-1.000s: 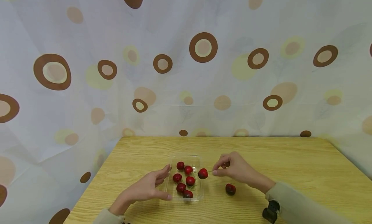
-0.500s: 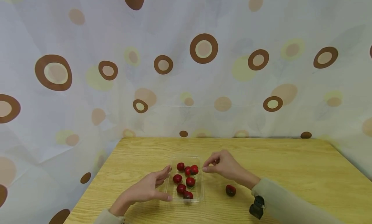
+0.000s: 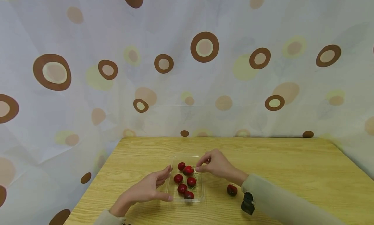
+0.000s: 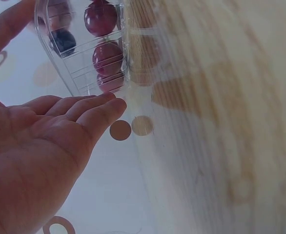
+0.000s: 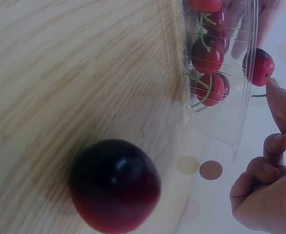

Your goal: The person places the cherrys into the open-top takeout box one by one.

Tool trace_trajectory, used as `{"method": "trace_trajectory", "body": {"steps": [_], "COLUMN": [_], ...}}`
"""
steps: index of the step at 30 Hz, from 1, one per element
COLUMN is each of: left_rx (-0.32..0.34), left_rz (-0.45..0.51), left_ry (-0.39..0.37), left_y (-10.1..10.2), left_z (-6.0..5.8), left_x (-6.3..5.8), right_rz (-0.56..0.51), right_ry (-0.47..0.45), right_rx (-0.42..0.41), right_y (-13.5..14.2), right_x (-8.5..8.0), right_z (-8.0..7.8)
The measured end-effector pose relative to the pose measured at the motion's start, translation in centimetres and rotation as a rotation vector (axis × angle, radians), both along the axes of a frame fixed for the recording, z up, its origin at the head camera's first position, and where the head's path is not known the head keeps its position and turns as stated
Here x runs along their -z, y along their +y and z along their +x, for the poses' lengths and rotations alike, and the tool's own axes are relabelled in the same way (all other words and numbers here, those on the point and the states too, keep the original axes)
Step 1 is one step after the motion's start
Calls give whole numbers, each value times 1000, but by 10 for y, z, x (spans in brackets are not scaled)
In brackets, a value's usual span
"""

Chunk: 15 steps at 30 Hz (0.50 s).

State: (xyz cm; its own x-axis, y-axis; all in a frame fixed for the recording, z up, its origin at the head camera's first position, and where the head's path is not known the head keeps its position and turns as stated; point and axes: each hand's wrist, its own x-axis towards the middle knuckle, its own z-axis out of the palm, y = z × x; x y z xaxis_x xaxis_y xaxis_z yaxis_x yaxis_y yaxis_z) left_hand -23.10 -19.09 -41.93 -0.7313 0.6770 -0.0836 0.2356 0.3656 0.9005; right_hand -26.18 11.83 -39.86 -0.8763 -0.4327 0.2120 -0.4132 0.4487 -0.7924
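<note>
A clear plastic container (image 3: 202, 193) on the table holds several dark red cherries (image 3: 182, 188), some with green stems. My right hand (image 3: 217, 165) pinches one more cherry (image 5: 259, 67) by its stem. That cherry hangs over the far right part of the container, above the rim in the right wrist view. My left hand (image 3: 147, 188) lies along the container's left side, thumb and fingers spread and fairly straight. In the left wrist view its fingertips (image 4: 114, 103) are at the container wall; whether they press on it I cannot tell.
A loose cherry (image 3: 232, 190) lies on the wooden table (image 3: 292, 173), right of the container and near my right forearm. Behind the table hangs a pale curtain (image 3: 181, 82) with brown and yellow circles. A black strap device (image 3: 247, 203) sits on my right wrist.
My right hand has moved left with the pinched cherry, from beside the container's right edge to over its inside. The left hand and the loose cherry have stayed in place.
</note>
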Motion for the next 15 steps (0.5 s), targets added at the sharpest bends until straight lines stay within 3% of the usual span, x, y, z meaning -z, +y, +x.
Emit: {"method": "trace_trajectory", "body": {"steps": [15], "left_rx": [9], "left_rz": [9], "left_ry": [4], "left_y": [1], "left_z": [1], "left_x": [-2], "right_rz": [26], "right_ry": [-38], "right_rx": [20], "right_y": [-9], "right_x": [5], "right_z": [-5]}}
